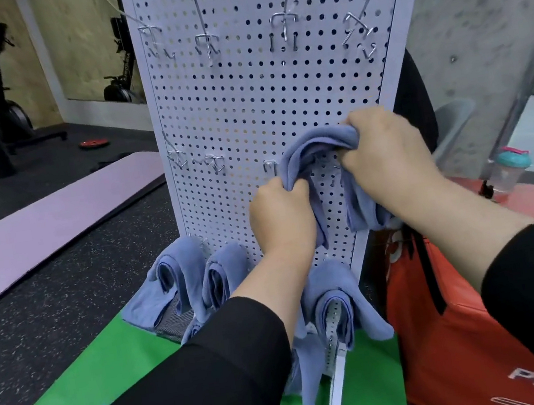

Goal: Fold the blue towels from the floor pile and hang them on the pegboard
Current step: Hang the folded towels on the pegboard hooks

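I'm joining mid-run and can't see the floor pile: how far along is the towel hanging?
Done: three folded towels hang on the pegboard's bottom row. In hand: both hands, left hand and right hand, grip a fourth towel at a middle-row hook. Left: top hooks are bare; the pile is out of view.

Both hands, left (281, 214) and right (390, 152), grip a blue towel (316, 146) against the pegboard (243, 101).

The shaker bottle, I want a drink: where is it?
In the head view, the shaker bottle stands at the right edge, beyond the right hand, beside the red bag.
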### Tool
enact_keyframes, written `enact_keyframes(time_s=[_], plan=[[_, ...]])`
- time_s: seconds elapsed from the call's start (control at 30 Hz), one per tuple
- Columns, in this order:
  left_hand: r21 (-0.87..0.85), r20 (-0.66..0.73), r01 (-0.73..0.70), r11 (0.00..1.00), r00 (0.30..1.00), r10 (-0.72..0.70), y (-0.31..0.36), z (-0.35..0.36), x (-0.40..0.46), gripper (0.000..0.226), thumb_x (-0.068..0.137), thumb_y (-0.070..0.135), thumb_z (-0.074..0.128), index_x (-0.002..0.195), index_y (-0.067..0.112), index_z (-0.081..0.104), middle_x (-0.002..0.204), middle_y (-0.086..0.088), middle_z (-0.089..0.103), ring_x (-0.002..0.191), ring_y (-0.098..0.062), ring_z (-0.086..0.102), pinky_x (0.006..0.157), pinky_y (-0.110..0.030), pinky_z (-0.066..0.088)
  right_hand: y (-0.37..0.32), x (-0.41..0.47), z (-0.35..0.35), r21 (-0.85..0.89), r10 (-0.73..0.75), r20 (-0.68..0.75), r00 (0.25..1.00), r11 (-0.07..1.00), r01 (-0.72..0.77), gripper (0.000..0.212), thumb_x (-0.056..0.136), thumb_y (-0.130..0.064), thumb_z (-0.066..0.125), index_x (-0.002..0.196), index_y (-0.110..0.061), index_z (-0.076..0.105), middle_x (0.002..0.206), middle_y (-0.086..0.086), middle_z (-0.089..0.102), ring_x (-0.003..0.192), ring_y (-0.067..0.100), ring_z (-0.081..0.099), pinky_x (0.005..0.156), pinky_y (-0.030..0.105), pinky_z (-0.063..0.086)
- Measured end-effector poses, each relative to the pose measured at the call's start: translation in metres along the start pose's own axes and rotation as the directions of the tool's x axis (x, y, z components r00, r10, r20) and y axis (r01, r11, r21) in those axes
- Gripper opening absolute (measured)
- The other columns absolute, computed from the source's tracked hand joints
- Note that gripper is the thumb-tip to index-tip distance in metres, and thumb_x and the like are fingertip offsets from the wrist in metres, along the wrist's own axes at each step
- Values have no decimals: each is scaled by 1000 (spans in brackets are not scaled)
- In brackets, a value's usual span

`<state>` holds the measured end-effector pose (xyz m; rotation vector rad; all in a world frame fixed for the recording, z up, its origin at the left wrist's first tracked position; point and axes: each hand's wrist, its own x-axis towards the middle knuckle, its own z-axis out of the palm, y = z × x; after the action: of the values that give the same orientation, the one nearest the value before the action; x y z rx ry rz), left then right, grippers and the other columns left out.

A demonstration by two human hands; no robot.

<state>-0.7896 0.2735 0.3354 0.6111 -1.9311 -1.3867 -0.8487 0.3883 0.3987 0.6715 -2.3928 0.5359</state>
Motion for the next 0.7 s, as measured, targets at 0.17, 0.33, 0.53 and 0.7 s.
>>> enact_keyframes(time_s=[0.17,0.33,0.53,0.7], plan=[[117,134,-131,984,984,115,-14,4,-1,45,90,17,59,55,16,29,49,2,29,51,-18,22,48,-34,16,17,-46,36,74,16,67,998,997,-21,37,83,-7,64,117,-18,53,113,9,52,96,32,53,71,33,33],[28,262,-193,981,948,179,-24,4,-4,18,90,23,59,74,20,52,59,2,50,56,-17,39,52,-31,34,17,-70,52,197,90,47,995,976,-97,77,89,-3,64,157,-12,29,140,12,44,122,27,47,89,28,37],[-159,420,-146,976,885,201,-47,-15,-24,59,93,14,56,143,43,45,103,22,68,86,8,63,71,-8,48,7,-94,60,270,126,112,986,951,-152,83,95,-7,59,162,-17,12,152,5,36,130,22,42,94,28,38],[-151,503,-126,981,844,186,-69,-31,-40,65,95,11,52,146,50,40,125,26,65,115,-4,63,102,-39,52,0,-113,65,229,130,99,987,962,-149,92,95,-24,66,161,-11,3,169,4,11,155,20,12,125,35,18]])
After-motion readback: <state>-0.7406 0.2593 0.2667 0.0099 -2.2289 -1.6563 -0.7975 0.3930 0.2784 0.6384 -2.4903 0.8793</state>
